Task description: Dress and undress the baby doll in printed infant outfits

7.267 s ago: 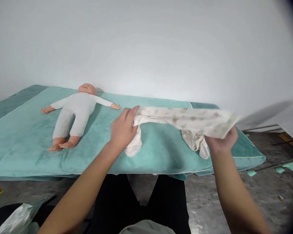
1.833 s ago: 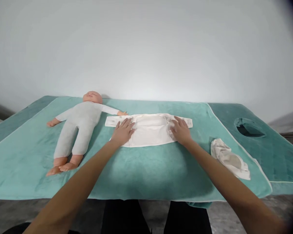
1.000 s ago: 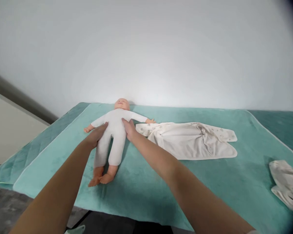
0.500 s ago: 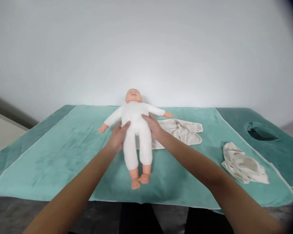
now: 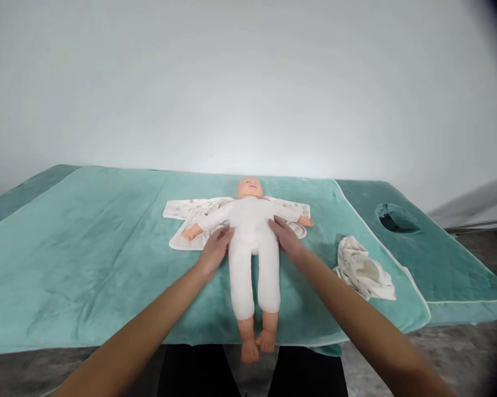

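Observation:
A baby doll (image 5: 254, 237) with a white cloth body lies on its back, head toward the wall and feet over the front edge of the table. Under its upper body is a white patterned baby shirt (image 5: 178, 208), sleeves spread to both sides. My left hand (image 5: 216, 247) grips the doll's waist on the left, thumb on top. On the opposite side my right hand (image 5: 286, 237) grips the waist, thumb near the chest. The fingers beneath the doll are partly hidden.
A crumpled white cloth garment (image 5: 362, 270) lies to the right on the green sheet (image 5: 108, 264). Farther right, the padded green table (image 5: 450, 259) has an oval hole (image 5: 398, 219). A pale wall (image 5: 248, 82) stands behind.
Between my hands, the doll has come down onto the shirt, centred between its sleeves and nearer the front edge. The view has shifted to the right.

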